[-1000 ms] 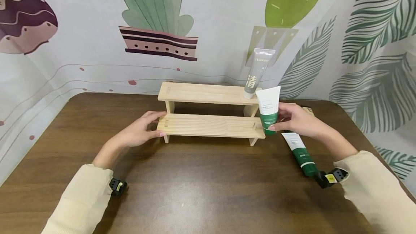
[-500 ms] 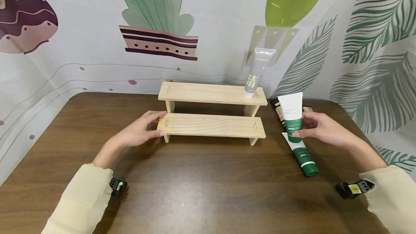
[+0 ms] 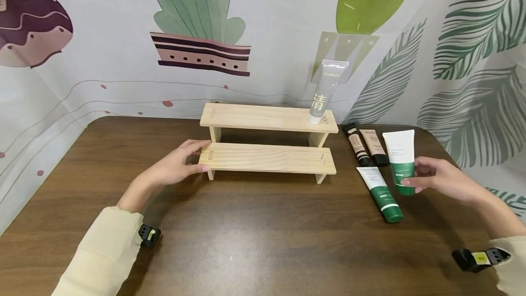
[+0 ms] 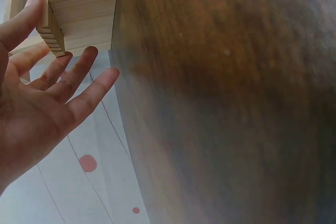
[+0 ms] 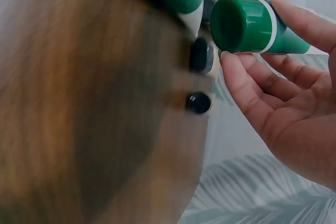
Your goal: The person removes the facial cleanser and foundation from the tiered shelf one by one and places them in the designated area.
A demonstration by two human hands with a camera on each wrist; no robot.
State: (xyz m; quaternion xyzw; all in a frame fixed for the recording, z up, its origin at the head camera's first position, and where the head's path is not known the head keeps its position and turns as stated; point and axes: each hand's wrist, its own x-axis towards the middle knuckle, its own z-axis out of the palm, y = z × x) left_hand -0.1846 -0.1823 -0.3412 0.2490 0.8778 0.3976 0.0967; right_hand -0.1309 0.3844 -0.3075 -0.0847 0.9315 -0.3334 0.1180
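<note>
My right hand pinches a white and green squeeze tube, cap downward, thumb on one side and fingers on the other. In the right wrist view its green cap hangs clear of the table. A similar white and green tube lies just left of it. My left hand grips the left end of the lower step of a two-tier wooden shelf, thumb at the front edge and fingers behind. A grey tube stands cap-down on the upper step's right end.
Two smaller tubes lie right of the shelf: a black and beige one and a beige one with a black cap. A brown wooden table carries everything. Behind it hangs a white cloth printed with plants.
My right hand has carried the tube rightward and slightly nearer, away from the shelf, past the lying green tube. The two small tubes now show fully. My left hand has stayed put.
</note>
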